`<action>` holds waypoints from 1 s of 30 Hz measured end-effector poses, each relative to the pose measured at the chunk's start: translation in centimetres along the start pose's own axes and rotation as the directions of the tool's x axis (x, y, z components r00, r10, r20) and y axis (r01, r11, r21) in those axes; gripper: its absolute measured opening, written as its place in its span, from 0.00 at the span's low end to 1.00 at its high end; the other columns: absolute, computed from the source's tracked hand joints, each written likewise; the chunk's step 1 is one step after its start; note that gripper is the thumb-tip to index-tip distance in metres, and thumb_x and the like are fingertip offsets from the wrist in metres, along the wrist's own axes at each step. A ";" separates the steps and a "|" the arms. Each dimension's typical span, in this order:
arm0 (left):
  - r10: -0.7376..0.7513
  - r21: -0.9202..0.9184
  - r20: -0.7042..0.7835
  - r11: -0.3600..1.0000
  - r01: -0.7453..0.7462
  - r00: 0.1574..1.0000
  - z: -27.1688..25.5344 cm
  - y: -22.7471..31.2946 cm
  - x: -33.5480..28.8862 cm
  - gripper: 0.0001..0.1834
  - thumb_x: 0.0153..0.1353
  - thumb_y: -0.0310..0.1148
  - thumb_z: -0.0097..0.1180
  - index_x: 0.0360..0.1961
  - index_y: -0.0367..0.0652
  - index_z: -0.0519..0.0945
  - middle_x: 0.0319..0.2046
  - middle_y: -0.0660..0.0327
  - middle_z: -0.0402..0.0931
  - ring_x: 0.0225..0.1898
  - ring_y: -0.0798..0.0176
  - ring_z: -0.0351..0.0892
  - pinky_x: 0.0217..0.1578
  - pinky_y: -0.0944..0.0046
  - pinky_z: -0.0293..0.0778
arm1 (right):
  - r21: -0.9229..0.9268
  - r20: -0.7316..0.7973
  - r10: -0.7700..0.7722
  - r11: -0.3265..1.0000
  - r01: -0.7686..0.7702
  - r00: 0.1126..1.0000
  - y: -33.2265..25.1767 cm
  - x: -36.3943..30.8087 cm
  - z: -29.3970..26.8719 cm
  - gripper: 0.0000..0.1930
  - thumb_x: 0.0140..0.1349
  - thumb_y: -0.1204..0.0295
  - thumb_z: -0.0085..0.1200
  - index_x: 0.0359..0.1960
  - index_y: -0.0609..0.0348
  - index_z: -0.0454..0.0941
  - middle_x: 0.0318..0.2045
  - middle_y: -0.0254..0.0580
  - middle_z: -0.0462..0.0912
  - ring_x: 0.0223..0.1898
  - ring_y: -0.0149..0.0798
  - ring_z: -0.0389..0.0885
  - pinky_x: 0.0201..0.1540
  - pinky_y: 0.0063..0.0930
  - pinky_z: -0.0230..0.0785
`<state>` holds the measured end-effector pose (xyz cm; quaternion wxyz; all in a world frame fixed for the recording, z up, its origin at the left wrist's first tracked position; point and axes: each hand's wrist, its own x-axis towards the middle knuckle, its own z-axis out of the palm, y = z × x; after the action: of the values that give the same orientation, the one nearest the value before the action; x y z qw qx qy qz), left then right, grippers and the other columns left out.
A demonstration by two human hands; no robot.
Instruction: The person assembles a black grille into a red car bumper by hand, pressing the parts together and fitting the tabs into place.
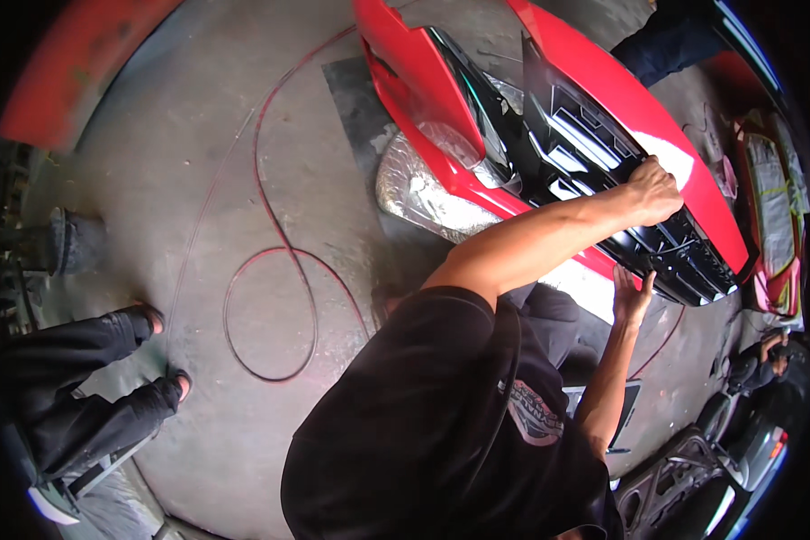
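A glossy red car bumper (594, 63) with a black grille (594, 148) set in it lies in front of me, toward the right. My left hand (654, 191) reaches across and is closed at the seam between the grille and the red shell; whatever its fingers grip is hidden beneath them. Lower down, my right hand (633, 295) has its fingers stretched and thumb apart, by the near edge of the bumper. It seems to touch that edge, and nothing shows in its palm.
A silvery wrapped pad (414, 184) lies under the bumper. A thin red hose (259, 148) loops over the grey floor. Another person's dark-trousered legs (99, 351) are at the left. Another red part (769, 216) stands at the far right, with a crouching person (760, 364) below it.
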<state>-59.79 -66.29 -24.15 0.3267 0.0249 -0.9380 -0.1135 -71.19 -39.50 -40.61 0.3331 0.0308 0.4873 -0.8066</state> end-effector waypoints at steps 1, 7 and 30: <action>0.006 0.004 0.042 1.000 -0.006 0.999 -0.6 -0.1 -0.2 0.07 0.56 0.34 0.63 0.28 0.47 0.91 0.35 0.55 0.90 0.42 0.55 0.89 0.46 0.50 0.77 | 0.020 -0.014 0.037 0.999 -0.037 0.999 0.1 -0.5 0.6 0.63 0.68 0.41 0.60 0.76 0.84 0.30 0.78 0.74 0.40 0.79 0.70 0.48 0.81 0.52 0.53; -0.013 -0.008 0.047 1.000 0.014 0.999 0.0 -1.2 -1.5 0.07 0.58 0.34 0.62 0.30 0.47 0.90 0.37 0.52 0.89 0.45 0.53 0.89 0.50 0.48 0.76 | -0.071 0.016 -0.041 0.997 0.042 0.999 1.0 -1.4 2.8 0.61 0.69 0.47 0.62 0.77 0.79 0.29 0.77 0.75 0.37 0.78 0.70 0.48 0.80 0.57 0.53; -0.768 -0.740 -0.257 0.547 0.391 0.587 -8.3 -15.9 -17.5 0.31 0.75 0.41 0.61 0.69 0.28 0.69 0.58 0.45 0.78 0.57 0.51 0.78 0.60 0.52 0.72 | 0.173 -0.203 -0.092 0.977 0.128 0.975 3.8 -0.7 4.0 0.55 0.68 0.45 0.61 0.82 0.60 0.38 0.74 0.85 0.43 0.69 0.75 0.65 0.63 0.65 0.74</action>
<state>-41.31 -81.25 -32.09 0.5126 0.2753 -0.6379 -0.5045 -67.39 -43.54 -41.15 0.2345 0.1127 0.4412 -0.8589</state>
